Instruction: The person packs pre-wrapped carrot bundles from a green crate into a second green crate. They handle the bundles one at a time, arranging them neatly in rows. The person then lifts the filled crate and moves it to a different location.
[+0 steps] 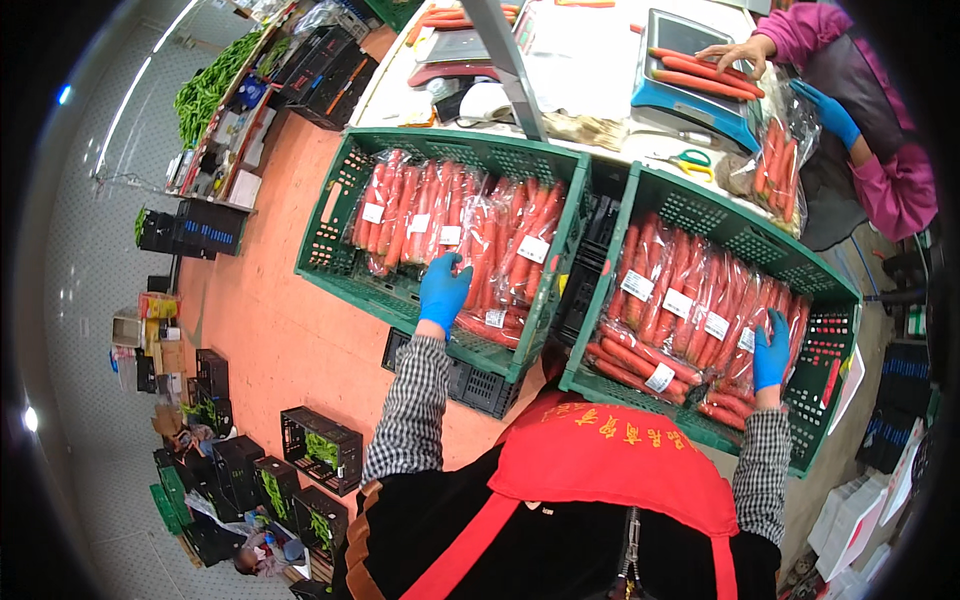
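My left hand (445, 291), in a blue glove, is over the near side of a green plastic crate (360, 298). Its fingers are apart beside clear bags of carrots (480, 247), which stand in a row and bear white labels. In a second green crate (821, 281) to the right, more bagged carrots (679, 285) lie in a row, with others crosswise along the near side. My right hand (770, 351), also blue-gloved, rests against a bag near that row's right end. Whether its fingers grip the plastic is hidden.
Beyond the crates, a co-worker's bare hand (731, 56) touches loose carrots on a weighing scale (690, 112); their gloved hand (829, 112) is at a carrot bag (780, 161). Scissors (694, 163) lie on the white table (581, 64). A metal post (510, 67) rises behind the left crate.
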The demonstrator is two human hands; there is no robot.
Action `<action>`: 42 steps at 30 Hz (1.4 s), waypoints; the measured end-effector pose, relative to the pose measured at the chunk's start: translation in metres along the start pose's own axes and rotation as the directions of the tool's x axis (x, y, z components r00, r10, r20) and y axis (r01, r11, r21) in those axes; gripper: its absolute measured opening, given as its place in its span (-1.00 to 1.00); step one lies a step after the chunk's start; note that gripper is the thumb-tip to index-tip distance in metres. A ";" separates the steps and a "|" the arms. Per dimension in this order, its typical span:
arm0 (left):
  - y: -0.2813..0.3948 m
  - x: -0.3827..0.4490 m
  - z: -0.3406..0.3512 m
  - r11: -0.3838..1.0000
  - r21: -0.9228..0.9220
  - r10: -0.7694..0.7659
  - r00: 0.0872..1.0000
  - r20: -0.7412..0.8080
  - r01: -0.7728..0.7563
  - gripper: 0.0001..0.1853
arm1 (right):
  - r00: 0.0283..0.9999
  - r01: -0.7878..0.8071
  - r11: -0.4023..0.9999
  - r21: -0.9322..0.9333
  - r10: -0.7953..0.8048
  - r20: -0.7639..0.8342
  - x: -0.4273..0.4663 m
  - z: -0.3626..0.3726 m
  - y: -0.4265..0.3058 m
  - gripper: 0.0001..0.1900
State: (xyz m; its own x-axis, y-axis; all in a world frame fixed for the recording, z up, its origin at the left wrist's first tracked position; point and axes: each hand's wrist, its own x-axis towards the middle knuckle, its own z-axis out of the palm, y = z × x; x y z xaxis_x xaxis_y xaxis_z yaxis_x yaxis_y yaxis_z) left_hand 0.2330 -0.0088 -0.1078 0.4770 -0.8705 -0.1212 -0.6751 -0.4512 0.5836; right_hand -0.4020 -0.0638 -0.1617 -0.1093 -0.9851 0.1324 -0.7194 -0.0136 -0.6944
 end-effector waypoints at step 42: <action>0.151 -0.073 -0.048 0.675 -0.698 0.380 0.923 0.053 -0.237 -0.62 | 0.724 -0.486 0.331 0.809 -0.365 0.585 -0.033 0.104 -0.357 -0.22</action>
State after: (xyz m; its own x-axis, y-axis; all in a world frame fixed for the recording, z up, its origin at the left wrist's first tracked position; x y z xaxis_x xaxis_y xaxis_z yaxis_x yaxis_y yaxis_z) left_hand 0.1231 -0.0043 0.0277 0.1540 -0.9858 0.0670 -0.1760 0.0393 0.9836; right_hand -0.0698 -0.0439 0.0080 0.5847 -0.8087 -0.0638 0.3697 0.3357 -0.8664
